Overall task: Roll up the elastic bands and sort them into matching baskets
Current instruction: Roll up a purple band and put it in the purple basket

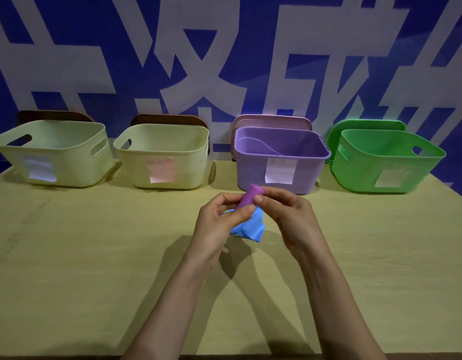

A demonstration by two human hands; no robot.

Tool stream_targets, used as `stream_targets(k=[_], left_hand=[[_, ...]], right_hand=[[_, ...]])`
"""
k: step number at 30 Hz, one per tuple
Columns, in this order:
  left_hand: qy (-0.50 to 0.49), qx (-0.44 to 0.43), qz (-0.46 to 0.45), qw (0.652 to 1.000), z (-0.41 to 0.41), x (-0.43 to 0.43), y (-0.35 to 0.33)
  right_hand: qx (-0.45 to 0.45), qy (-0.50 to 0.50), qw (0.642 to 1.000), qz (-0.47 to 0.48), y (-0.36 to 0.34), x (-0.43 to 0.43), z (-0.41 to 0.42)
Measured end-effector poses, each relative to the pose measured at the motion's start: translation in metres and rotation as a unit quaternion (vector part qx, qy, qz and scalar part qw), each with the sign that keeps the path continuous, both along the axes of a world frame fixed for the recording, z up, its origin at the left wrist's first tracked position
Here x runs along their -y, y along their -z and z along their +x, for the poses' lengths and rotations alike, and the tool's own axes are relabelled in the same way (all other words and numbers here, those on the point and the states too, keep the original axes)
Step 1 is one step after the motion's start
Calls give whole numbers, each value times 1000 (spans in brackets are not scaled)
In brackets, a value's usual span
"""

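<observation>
Above the tabletop [94,255], before the purple basket [310,172]: left hand [219,227] and right hand [289,219] both pinch a rolled purple band [248,197]. Blue band [248,231] crumpled beneath, partly hidden by fingers [244,211]. Basket labels [279,170] unreadable.

The left hand [216,227] hides part of the blue band [248,229]. The basket labels [279,170] are too blurry to read.

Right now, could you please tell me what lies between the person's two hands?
In the head view, a rolled purple elastic band sits between the left hand and right hand, pinched by both. A crumpled blue band shows just beneath it.
</observation>
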State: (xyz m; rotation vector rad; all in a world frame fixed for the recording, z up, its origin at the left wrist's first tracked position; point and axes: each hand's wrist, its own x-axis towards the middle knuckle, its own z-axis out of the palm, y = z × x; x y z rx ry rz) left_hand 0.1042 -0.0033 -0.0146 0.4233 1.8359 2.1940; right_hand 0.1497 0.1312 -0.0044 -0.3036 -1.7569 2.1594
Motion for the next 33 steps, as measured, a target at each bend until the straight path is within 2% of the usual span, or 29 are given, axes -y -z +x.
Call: stream_targets(k=[7, 12, 17, 21, 30, 33], left_hand=[[35, 55, 0, 998, -68, -18, -18], [8, 106, 18, 994, -96, -38, -67], [9, 102, -6, 995, -124, -65, -118], [13, 134, -12, 991, -142, -91, -139], [8, 171, -88, 981, -180, -154, -107], [46, 194, -121, 973, -196, -172, -89]], right_hand=[[21, -7, 1000, -13, -22, -23, -73], [43, 8, 999, -18, -71, -35, -106], [78, 16, 996, -43, -122, -55, -128], [115, 33, 992, -32, -142, -80, -142], [197, 38, 979, -21, -128, -135, -179], [239, 41, 970, 0, -109, -156, -193]])
